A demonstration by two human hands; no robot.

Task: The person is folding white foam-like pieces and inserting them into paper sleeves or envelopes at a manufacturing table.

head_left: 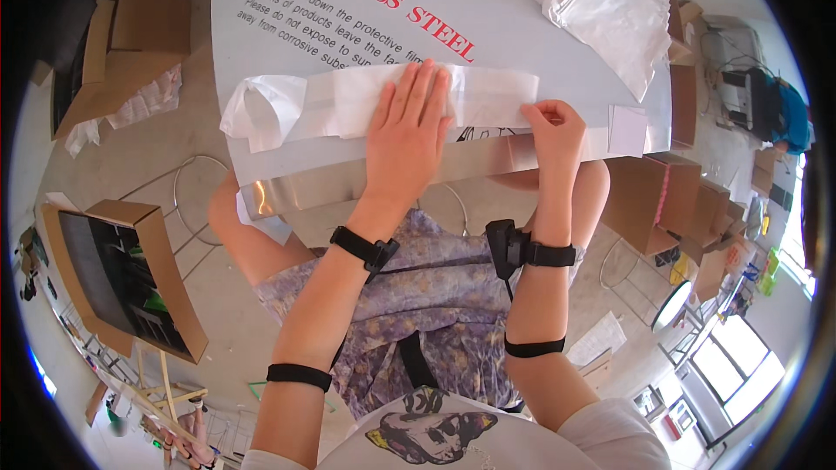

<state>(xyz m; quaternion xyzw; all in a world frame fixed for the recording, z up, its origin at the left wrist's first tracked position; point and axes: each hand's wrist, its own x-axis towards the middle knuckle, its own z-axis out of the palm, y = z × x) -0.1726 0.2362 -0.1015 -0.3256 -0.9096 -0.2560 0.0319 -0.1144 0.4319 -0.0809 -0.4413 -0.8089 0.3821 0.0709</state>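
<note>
A long, flat white plastic bag [496,97] lies crosswise on the film-covered metal tabletop [501,13], its left end puffed up and crumpled. My left hand [407,126] presses flat on the bag's middle, fingers stretched out side by side. At the bag's right end, my right hand [556,126] is closed, thumb and forefinger pinching its near edge. Beside that hand, a small stack of pale cards [627,129] rests by the table's near edge. A pile of similar white plastic bags [601,13] spreads over the far right of the tabletop.
An open cardboard box [131,278] holding dark items stands left on the floor, and another box [144,22] sits farther back. More boxes [653,196] stand at right, near a round-based metal stand [631,274]. Bare metal edging [331,184] runs along the table's near side.
</note>
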